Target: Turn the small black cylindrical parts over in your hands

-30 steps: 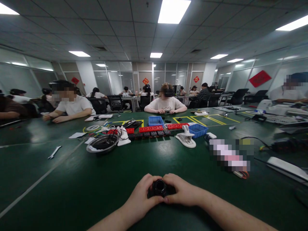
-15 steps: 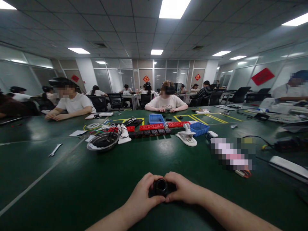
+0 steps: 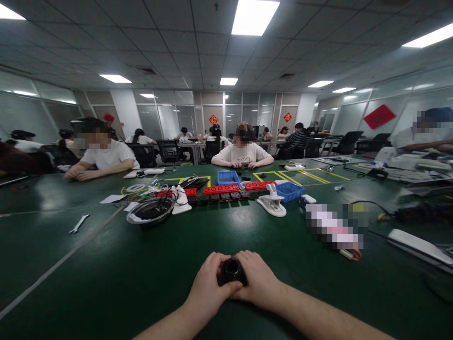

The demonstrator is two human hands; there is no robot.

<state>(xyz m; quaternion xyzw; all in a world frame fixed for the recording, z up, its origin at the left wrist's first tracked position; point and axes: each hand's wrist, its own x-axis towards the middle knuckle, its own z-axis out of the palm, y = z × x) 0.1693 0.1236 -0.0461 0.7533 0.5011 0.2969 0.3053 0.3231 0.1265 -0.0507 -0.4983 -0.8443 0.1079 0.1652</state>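
Between my two hands, low in the middle of the head view, is a small black round part with a hole in its top (image 3: 232, 267). Its exact kind cannot be made out. My left hand (image 3: 209, 284) curls round its left side, with the thumb across the near side. My right hand (image 3: 257, 278) wraps the right side, its thumb close to the left thumb. The fingers and palms hide most of the part's lower body. Beneath it lies the green tabletop (image 3: 141, 274).
Farther off stand a metal bowl (image 3: 132, 218), red socket strips (image 3: 221, 189), a white clip base (image 3: 272, 204) and blue trays (image 3: 289, 191) (image 3: 228, 177). A wrench (image 3: 79, 224) lies left, a white device (image 3: 417, 245) right. People sit across the table.
My right hand has closed further round the black part, covering more of its right side. The view has shifted slightly; both hands still hold the part.
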